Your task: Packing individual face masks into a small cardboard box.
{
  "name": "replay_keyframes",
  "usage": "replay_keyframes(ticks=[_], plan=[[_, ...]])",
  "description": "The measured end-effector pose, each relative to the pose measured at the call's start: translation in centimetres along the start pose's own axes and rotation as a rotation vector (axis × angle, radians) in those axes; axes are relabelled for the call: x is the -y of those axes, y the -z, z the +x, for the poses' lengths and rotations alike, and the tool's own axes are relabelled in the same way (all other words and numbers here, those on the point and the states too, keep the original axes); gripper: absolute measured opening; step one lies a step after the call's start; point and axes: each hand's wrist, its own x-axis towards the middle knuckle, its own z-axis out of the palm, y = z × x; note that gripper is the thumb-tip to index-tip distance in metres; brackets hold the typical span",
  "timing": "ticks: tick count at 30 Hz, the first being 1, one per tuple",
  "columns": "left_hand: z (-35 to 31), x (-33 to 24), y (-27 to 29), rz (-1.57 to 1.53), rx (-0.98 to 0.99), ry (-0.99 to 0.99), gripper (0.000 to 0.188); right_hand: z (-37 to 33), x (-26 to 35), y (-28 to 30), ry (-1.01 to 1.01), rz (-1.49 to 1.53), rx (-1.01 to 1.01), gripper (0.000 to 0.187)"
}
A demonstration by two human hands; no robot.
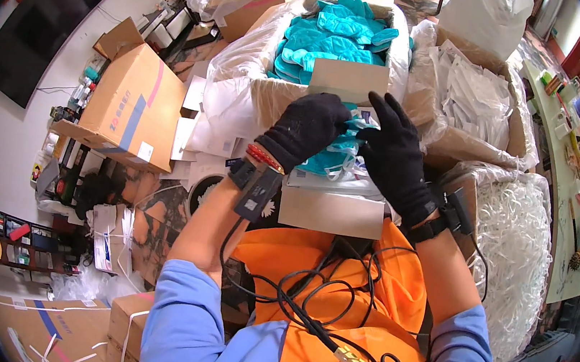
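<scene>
Both my hands wear black gloves and work over a small open white carton (332, 213) in front of my orange apron. My left hand (305, 126) is closed, its fingertips pinching the edge of a folded teal face mask (352, 125). My right hand (396, 155) is on the other side, fingers stretched and spread, the thumb side close to the same mask. More teal masks (328, 161) with white ear loops lie below, above white packets in the carton. Just beyond stands a large plastic-lined box (260, 101) heaped with teal masks (336, 38).
At the right are a lined box of flat white packets (474, 95) and one full of white ear-loop-like strands (513, 252). A brown carton (122, 106) stands at left, beside loose white sheets (212, 135). Black cables (304, 302) hang across my apron.
</scene>
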Motion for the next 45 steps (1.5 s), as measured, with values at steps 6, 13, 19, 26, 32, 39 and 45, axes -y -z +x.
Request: replay_keyframes(ticks=[6,13,19,26,32,39,45], plan=[[0.4,1.7,4.8,-0.040,-0.108,-0.311,0.031,0.7,-0.5,1.7,-0.393,0.657,0.012,0.017],[-4.3,-2.8,1.8,-1.414,-0.038,0.511,0.039,0.0,0.1,1.8,-0.706,0.982,-0.110,0.013],[-4.3,-6.4,-0.6,-1.135,-0.151,0.651,0.028,-0.5,2.0,1.7,-0.868,1.118,-0.160,0.025],[-3.8,-6.3,0.1,-1.460,-0.335,0.748,0.029,-2.5,3.1,2.1,-0.920,1.053,0.293,0.024],[-4.5,-8.9,-0.5,-1.241,-0.176,0.650,0.026,-3.8,2.9,1.2,-0.759,0.832,0.390,0.025],[-4.3,-11.1,-3.2,-1.354,-0.432,0.619,0.019,-4.9,2.5,2.6,-1.150,1.703,0.009,0.025],[-5.7,-12.1,-6.3,-0.795,-0.498,0.500,0.012,-4.4,0.6,0.8,-0.550,0.708,-0.118,0.021]])
